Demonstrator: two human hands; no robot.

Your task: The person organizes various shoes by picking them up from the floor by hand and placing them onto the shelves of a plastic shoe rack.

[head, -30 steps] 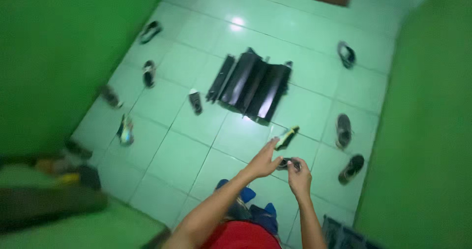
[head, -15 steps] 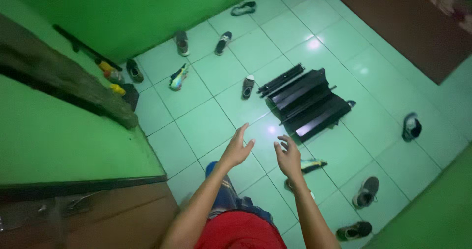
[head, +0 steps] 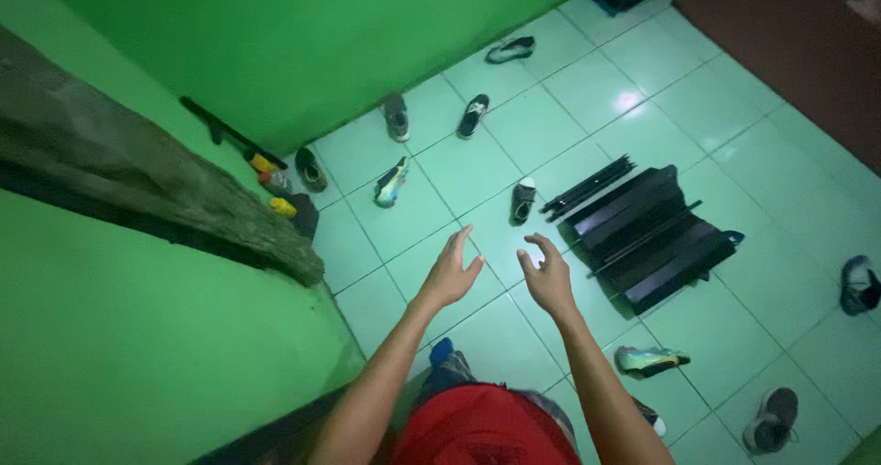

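Pale green floor tiles [head: 477,336] are lying scattered with shoes; both hands, left hand [head: 450,272] and right hand [head: 549,280], are hovering open and empty near a black-and-white sneaker [head: 522,199] beside a folded black rack [head: 652,235].

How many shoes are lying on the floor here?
About 10. Four near the green wall, one colourful, one by the black rack, four at right. Others may be hidden.
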